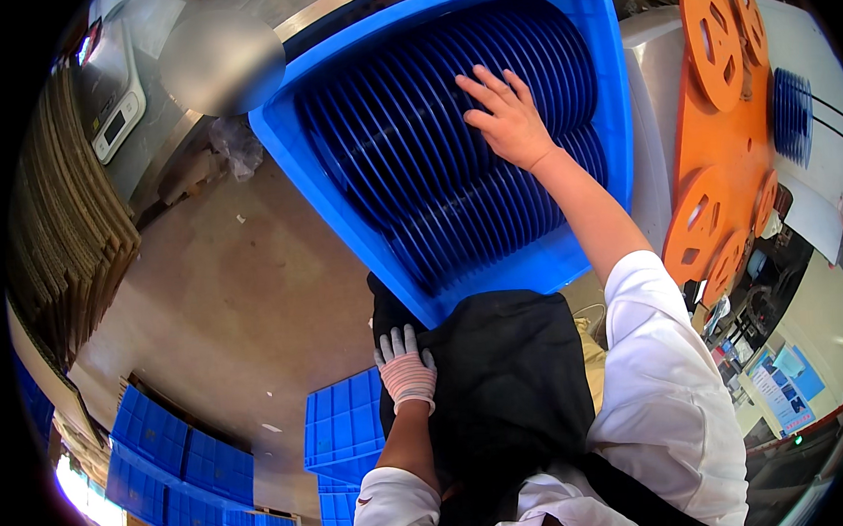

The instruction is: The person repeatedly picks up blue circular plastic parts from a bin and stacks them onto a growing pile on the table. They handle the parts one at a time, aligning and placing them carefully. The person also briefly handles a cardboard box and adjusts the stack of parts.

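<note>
Two rows of thin, dark blue discs (pixel 397 137) stand on edge, packed side by side, inside a large blue plastic crate (pixel 333 229). My bare right hand (pixel 509 120) reaches over the far row with its fingers spread, touching or just above the disc edges; it grips none of them. On my left, my left hand (pixel 407 367) wears a grey and pink knitted glove. Its fingers lie stretched out against the black apron (pixel 507 381) over my lap, close to the crate's near corner, and hold nothing.
Folded cardboard (pixel 71 217) is stacked at the far left beside a digital scale (pixel 119 121). Blue crates (pixel 181 466) stand lower left, with another blue crate (pixel 344 421) by my left arm. To the right are an orange rack with slotted wheels (pixel 713 43) and more blue discs (pixel 792 120).
</note>
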Motion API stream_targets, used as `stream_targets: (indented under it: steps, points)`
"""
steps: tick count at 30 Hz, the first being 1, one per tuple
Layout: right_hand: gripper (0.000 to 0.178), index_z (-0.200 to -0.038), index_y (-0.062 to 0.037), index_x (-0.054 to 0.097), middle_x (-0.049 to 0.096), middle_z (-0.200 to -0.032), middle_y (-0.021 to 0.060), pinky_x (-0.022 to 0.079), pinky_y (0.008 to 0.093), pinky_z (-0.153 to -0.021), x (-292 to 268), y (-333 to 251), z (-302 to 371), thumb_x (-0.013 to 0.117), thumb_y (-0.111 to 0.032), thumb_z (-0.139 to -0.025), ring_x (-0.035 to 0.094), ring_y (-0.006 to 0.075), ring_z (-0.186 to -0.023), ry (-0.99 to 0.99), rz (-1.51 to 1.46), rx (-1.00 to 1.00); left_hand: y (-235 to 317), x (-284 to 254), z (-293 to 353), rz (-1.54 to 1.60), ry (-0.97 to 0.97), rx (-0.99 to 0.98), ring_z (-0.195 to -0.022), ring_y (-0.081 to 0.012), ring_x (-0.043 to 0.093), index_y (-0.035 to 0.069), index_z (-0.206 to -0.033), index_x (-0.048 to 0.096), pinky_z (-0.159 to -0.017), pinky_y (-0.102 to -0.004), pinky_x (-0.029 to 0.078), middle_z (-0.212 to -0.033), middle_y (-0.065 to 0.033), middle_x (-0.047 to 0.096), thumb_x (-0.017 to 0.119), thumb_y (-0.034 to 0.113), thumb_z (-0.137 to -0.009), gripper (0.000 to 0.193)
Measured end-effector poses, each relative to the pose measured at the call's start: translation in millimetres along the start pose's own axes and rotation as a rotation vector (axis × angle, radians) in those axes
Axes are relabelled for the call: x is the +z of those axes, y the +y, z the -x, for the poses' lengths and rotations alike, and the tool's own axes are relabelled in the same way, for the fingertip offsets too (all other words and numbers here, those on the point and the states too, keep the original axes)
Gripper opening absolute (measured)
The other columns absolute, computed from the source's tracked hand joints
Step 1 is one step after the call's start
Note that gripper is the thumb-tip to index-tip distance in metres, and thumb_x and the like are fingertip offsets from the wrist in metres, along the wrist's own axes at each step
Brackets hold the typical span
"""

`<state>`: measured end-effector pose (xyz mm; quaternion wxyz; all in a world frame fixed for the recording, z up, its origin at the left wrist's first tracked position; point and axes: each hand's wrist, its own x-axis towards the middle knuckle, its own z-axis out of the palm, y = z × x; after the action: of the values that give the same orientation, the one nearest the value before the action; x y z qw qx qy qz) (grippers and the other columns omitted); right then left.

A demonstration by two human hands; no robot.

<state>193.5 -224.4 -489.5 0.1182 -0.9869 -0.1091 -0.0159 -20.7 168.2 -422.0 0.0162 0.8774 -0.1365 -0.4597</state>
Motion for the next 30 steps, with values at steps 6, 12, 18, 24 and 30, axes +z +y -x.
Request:
stream_targets:
  steps: [6,12,18,24,30]
  points:
    - [0.01,-0.083,-0.0149,0.06,0.043,-0.151,0.0024,0.014,0.0516,-0.118,-10,-13,-9,0.07,-0.017,-0.08,0.028,0.0237,-0.146,-0.03,-0.105,0.074,0,-1,0,-0.001,-0.007,-0.008,-0.139,-0.0366,0.036,0.013,-0.145,0.044,-0.116,-0.0526,0.024,-0.149,-0.0149,0.043,0.055,0.035,-0.089,0.061]
    - [0.009,-0.084,-0.0159,0.061,0.042,-0.152,0.0014,0.019,0.0488,-0.119,3,-18,-11,0.068,-0.011,-0.083,0.028,0.0212,-0.146,0.04,-0.057,-0.027,-1,-2,-1,0.002,-0.015,-0.008,-0.139,-0.0367,0.036,0.014,-0.145,0.044,-0.116,-0.0533,0.024,-0.149,-0.015,0.044,0.055,0.035,-0.089,0.06]
    - [0.007,-0.084,-0.018,0.062,0.042,-0.151,-0.0007,0.012,0.0533,-0.119,3,-25,-13,0.067,-0.014,-0.085,0.026,0.0212,-0.147,-0.011,-0.039,-0.016,-1,-3,-1,0.009,-0.009,-0.006,-0.139,-0.037,0.036,0.014,-0.145,0.045,-0.116,-0.0534,0.024,-0.148,-0.0148,0.044,0.054,0.035,-0.089,0.06]
    - [0.008,-0.081,-0.0155,0.061,0.041,-0.152,0.0014,0.011,0.0549,-0.118,-2,-36,-21,0.068,-0.016,-0.083,0.026,0.0215,-0.147,-0.053,-0.145,0.042,-2,-1,-1,0.015,0.002,-0.004,-0.138,-0.0372,0.037,0.013,-0.144,0.045,-0.115,-0.0534,0.025,-0.148,-0.0148,0.045,0.054,0.035,-0.09,0.059]
    - [0.01,-0.082,-0.0181,0.061,0.04,-0.153,-0.0009,0.013,0.0515,-0.12,16,-44,-19,0.065,-0.01,-0.086,0.027,0.0201,-0.147,0.019,-0.065,-0.121,-1,-3,-1,0.018,0.006,-0.006,-0.138,-0.0373,0.037,0.013,-0.143,0.046,-0.115,-0.0535,0.025,-0.147,-0.0147,0.045,0.055,0.034,-0.089,0.059]
